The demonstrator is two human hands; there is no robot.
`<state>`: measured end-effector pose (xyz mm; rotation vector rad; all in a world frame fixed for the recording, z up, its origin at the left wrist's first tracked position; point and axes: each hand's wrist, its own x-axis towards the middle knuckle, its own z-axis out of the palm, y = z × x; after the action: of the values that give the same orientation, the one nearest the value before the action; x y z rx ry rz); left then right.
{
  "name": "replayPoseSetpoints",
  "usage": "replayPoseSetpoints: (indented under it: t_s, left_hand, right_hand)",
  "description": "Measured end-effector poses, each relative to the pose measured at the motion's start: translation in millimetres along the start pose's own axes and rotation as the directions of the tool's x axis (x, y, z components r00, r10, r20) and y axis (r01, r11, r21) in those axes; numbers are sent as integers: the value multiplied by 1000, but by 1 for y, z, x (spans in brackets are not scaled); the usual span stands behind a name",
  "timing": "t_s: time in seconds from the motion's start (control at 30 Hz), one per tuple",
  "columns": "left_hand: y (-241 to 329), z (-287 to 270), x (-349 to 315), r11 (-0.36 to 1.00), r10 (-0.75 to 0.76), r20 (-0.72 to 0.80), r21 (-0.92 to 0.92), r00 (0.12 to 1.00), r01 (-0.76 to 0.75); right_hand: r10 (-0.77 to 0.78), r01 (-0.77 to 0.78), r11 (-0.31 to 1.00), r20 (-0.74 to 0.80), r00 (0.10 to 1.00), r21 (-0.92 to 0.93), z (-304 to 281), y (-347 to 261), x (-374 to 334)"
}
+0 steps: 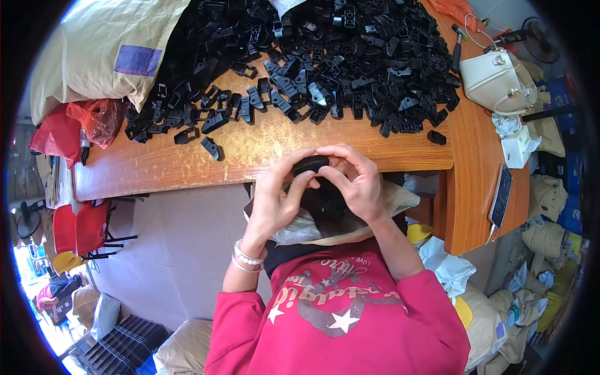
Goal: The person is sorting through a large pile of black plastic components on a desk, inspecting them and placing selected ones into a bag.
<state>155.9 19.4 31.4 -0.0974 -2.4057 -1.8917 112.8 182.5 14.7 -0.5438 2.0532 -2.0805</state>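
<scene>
A small black plastic part point(310, 165) is pinched between both my hands, just off the table's front edge. My left hand point(279, 190) grips its left end with thumb and fingers; a pale beaded bracelet circles that wrist. My right hand point(359, 185) closes on its right end, thumb tip against it. Below the hands an open sack point(394, 199) rests at my lap, with dark contents partly hidden. Beyond, a large heap of black plastic parts point(350, 81) covers the back of the table, and one loose part point(211, 148) lies nearer the front edge.
The wooden table point(150, 167) has a worn surface. At left lie a full cream sack point(94, 56) and red plastic bags point(94, 122). To the right are a hammer point(458, 47), a cream handbag point(497, 81), a tissue box point(517, 149) and a phone point(500, 195). A red chair point(78, 228) stands left.
</scene>
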Motion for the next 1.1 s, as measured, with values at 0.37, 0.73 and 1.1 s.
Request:
replayPoseSetpoints:
  t_s: [0.37, 0.73, 1.1]
  left_hand:
    - [-35, -73, 1, 860, 165, -720, 440, 674, 259]
    - [-57, -66, 0, 986, -107, -464, 63, 879, 153]
    - [-19, -8, 13, 981, -144, -155, 109, 977, 162]
  right_hand:
    - [-12, 60, 978, 233, 973, -202, -20, 9, 15]
    - [-421, 300, 405, 115, 900, -863, -5, 26, 60]
    - [-464, 426, 757, 50, 884, -495, -5, 14, 27]
